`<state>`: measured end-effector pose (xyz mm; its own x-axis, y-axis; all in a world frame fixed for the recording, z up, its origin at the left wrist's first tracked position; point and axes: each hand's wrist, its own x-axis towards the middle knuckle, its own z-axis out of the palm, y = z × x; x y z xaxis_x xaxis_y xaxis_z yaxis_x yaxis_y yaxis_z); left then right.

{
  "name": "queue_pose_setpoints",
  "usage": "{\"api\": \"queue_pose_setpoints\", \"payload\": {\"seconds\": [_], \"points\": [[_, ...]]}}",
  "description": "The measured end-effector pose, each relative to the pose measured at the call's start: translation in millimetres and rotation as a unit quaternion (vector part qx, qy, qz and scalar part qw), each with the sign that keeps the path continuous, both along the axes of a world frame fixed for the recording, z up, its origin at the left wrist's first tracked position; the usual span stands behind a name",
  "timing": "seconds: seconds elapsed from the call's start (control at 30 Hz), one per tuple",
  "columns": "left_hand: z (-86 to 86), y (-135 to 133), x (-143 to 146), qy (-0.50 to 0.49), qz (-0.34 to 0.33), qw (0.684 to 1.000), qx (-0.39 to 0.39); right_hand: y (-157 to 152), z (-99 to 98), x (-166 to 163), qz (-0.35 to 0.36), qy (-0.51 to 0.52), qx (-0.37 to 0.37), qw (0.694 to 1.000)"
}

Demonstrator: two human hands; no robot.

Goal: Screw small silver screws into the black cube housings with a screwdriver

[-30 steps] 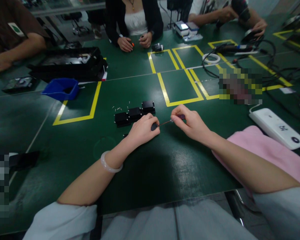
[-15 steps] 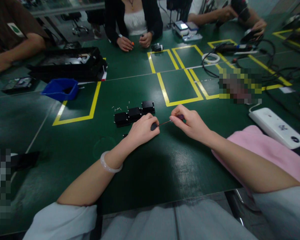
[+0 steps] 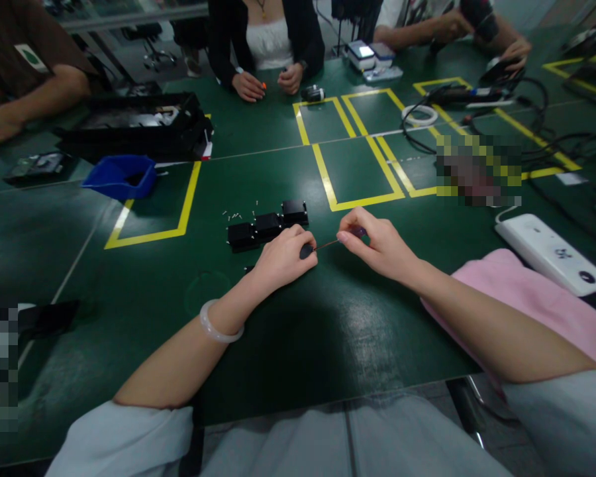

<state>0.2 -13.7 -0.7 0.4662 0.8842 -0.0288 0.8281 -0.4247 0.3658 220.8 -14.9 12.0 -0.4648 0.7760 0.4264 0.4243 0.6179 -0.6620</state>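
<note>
Barely shifting over the last second: curling left hand round black part, pinching screwdriver with right hand, suggesting unfinished work.

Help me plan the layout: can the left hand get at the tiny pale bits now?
Probably not easily: the left hand grips a dark piece, and the black blocks stand between it and the tiny pale bits.

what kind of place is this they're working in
Probably an assembly workshop or factory floor: a green worktable marked with yellow tape, what look like loose screws beside black blocky parts, and the right hand holding what looks like a screwdriver.
</note>
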Motion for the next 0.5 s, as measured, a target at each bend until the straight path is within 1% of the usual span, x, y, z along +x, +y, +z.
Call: {"api": "queue_pose_setpoints", "payload": {"seconds": [0.33, 0.5], "points": [[0.0, 0.6, 0.7, 0.002, 0.000, 1.000, 0.000, 0.3, -0.8, -0.5, 0.001, 0.001, 0.018, 1.000], [1.3, -0.4, 1.1, 0.003, 0.004, 1.000, -0.005, -0.7, -0.1, -1.5, 0.006, 0.014, 0.015, 1.000]]}}
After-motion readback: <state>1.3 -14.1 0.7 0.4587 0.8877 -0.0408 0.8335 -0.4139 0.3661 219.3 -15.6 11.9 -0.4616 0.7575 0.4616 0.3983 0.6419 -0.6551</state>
